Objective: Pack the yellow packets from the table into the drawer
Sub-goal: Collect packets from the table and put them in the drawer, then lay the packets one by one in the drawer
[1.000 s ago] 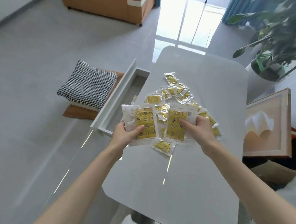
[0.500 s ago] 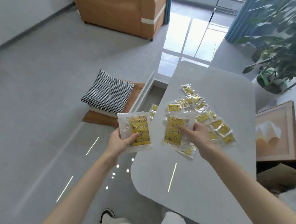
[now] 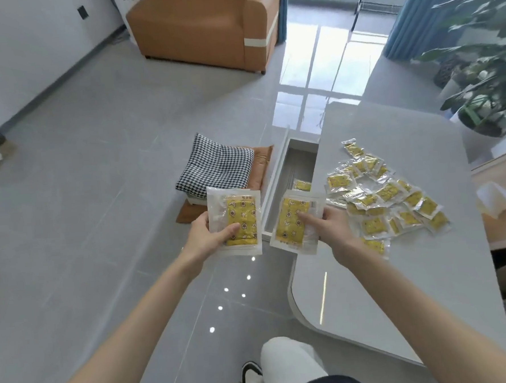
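My left hand [image 3: 208, 238] grips a large clear packet with a yellow patterned insert [image 3: 238, 221], held over the floor just left of the open white drawer [image 3: 275, 190]. A second large yellow packet [image 3: 292, 221] is in my right hand [image 3: 331, 231], hanging over the drawer's near end at the table edge. Inside the drawer lies one small yellow packet [image 3: 301, 184]. Several small yellow packets [image 3: 385, 195] are heaped on the grey table [image 3: 399, 286] to the right of my right hand.
A houndstooth cushion [image 3: 215, 170] on an orange pad lies on the floor left of the drawer. An orange armchair [image 3: 206, 28] stands at the back, a potted plant [image 3: 482, 88] beyond the table's far right, a wooden frame [image 3: 501, 200] at the right edge.
Both hands have carried their large packets left, off the table top toward the drawer. The view has swung left and up, showing more floor and the armchair.
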